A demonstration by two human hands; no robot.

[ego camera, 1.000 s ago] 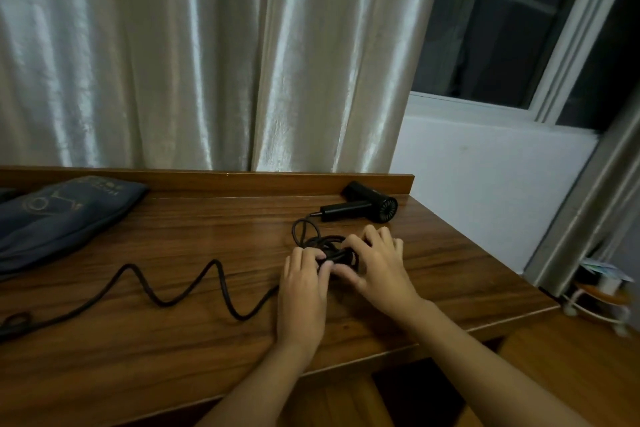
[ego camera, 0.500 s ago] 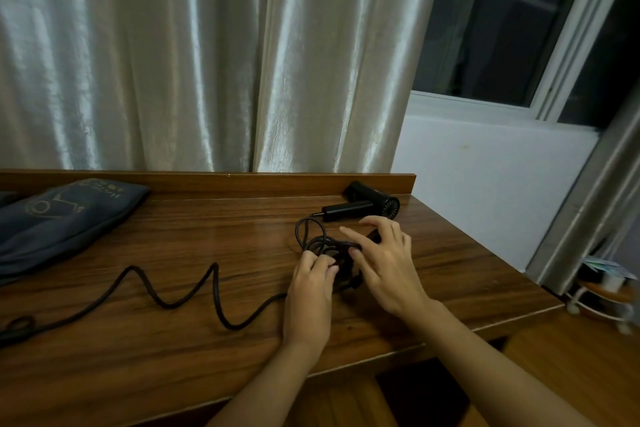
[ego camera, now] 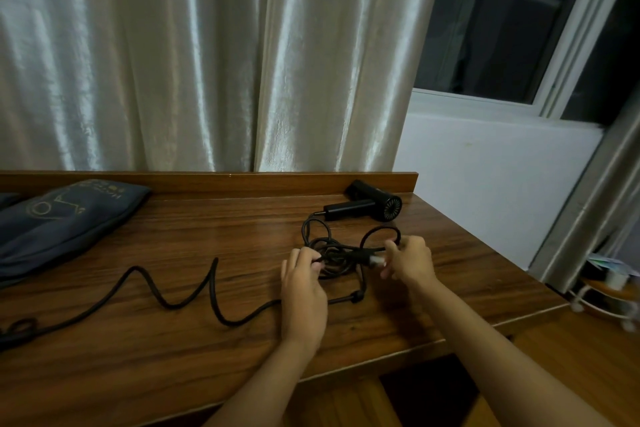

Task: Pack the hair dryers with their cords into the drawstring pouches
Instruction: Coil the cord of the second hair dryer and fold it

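I'm seeing the wooden table (ego camera: 173, 357) carrying a black hair dryer (ego camera: 375, 207), its cord (ego camera: 194, 291), and a dark pouch (ego camera: 65, 218).

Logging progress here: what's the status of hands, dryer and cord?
Left hand and right hand both gripping the coiled black cord. Black hair dryer lying unpacked at the table's back. Dark blue pouch far left. Nothing blocking.

Left hand (ego camera: 302, 291) palm-down, fingers curled, gripping; right hand (ego camera: 410, 259) fingers pinching.
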